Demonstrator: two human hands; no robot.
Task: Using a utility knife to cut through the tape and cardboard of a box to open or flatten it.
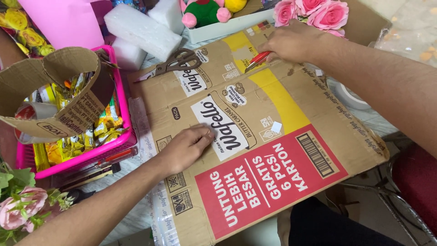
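The flattened cardboard box (255,132) is brown, printed with a yellow band, a red panel bearing white lettering and a black barcode, and white labels with black script. The cutter (257,59) at its far edge has a red handle, and the scissors (177,62) on its far left corner are dark grey. At the left stands a bright pink basket (119,98) of yellow and orange packets, with white foam blocks (142,28) beyond it and pink roses (309,11) at the far right.
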